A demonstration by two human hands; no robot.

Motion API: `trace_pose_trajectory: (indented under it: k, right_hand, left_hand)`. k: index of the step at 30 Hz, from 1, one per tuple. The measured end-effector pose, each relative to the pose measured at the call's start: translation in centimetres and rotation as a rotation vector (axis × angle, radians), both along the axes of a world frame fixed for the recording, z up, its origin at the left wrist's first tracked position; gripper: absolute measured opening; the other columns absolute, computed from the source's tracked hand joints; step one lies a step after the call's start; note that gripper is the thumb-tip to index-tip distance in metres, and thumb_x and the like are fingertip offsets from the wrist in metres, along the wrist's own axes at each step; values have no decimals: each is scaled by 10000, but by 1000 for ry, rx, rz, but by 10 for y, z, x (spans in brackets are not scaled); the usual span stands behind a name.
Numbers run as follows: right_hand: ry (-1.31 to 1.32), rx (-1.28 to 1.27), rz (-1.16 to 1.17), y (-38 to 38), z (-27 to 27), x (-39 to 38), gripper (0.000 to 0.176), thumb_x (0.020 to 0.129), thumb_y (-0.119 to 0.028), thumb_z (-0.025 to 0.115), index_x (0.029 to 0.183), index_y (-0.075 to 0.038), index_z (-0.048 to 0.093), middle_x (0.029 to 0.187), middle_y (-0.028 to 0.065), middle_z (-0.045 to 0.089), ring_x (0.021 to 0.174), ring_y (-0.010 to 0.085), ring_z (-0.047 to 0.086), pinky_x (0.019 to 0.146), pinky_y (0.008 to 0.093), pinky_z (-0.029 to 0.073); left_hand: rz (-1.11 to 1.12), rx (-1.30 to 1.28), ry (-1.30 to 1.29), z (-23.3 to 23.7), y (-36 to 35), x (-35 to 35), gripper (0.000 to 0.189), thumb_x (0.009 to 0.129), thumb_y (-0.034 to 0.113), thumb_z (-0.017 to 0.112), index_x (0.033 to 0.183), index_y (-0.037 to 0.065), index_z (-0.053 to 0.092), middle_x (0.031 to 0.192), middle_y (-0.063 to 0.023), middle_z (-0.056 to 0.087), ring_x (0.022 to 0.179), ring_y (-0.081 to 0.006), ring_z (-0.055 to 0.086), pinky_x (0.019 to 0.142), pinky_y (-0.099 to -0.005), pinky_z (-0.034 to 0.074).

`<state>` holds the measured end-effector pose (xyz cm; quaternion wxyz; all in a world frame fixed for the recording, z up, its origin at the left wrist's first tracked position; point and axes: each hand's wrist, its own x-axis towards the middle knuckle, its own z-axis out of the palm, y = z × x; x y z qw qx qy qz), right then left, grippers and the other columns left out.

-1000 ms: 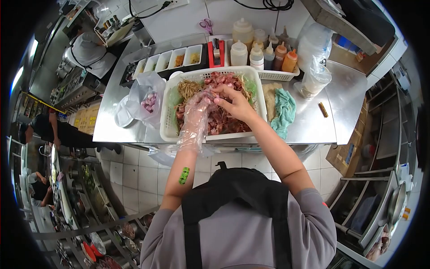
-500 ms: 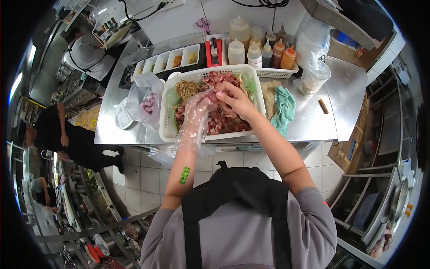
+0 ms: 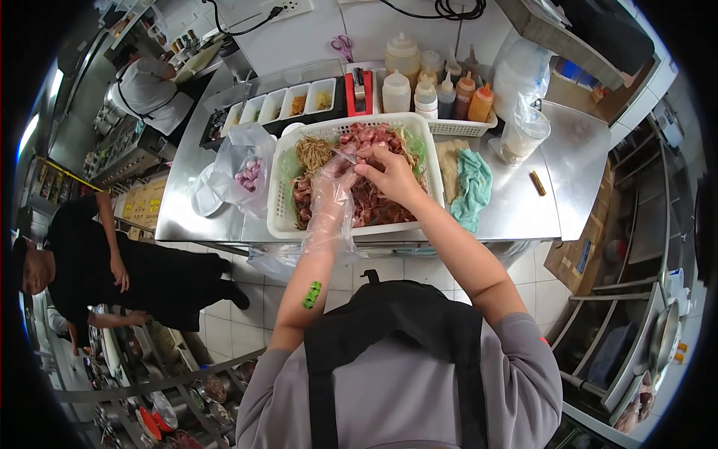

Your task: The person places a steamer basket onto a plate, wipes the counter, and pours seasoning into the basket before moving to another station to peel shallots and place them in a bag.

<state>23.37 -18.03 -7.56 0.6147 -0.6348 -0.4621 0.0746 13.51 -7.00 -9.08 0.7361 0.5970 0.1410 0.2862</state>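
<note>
Over a white perforated plastic basket (image 3: 278, 217) full of reddish-purple shallots (image 3: 378, 213), my two hands meet. My left hand (image 3: 333, 183) wears a loose clear plastic glove, its fingers closed around a small shallot that is mostly hidden. Against it, my right hand (image 3: 389, 173), bare, pinches with thumb and fingertips. A thin, pale pointed sliver (image 3: 345, 155) shows by the fingertips; I cannot tell what it is. Dry brown stalks or roots (image 3: 315, 152) lie bundled in the basket's back left. Beside the basket, a clear plastic bag (image 3: 241, 146) holds peeled shallots (image 3: 248, 176).
Sauce bottles (image 3: 464, 96) stand in a white tray behind the basket. Small condiment tubs (image 3: 298, 103) line the back left. A teal cloth (image 3: 473, 183) and a bagged container (image 3: 520, 135) are at the right. A person in black (image 3: 134, 273) stands at the left; another (image 3: 149, 93) works farther back.
My hands stay together over the basket, shifting slightly, with the pale sliver now showing beside the fingertips. The person in black at the left has come closer.
</note>
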Motion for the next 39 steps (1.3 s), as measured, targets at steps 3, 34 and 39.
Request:
trace_pose_trajectory:
  k: [3, 34, 39]
  right_hand:
    - [302, -26, 154, -9, 6, 6, 169, 879, -172, 621, 946, -25, 570, 757, 76, 613, 579, 149, 552, 524, 263, 423]
    - [3, -50, 212, -11, 10, 0, 355, 899, -117, 560, 1251, -71, 544, 1218, 95, 593, 1135, 190, 538, 982, 312, 380]
    - [30, -69, 181, -11, 12, -2, 335, 905, -117, 547, 1237, -71, 553, 1186, 97, 609, 1116, 195, 548, 976, 316, 384]
  left_hand:
    - [18, 133, 56, 0, 3, 0, 439, 809, 97, 665, 1209, -40, 546, 1024, -107, 620, 935, -156, 580, 874, -266, 450]
    - [149, -349, -121, 15, -10, -5, 352, 832, 29, 610, 1156, 7, 474, 1082, -103, 544, 965, -174, 567, 858, -267, 486]
    - [139, -353, -168, 13, -10, -5, 285, 798, 43, 663, 1042, 44, 516, 976, -58, 554, 888, -128, 562, 791, -256, 493]
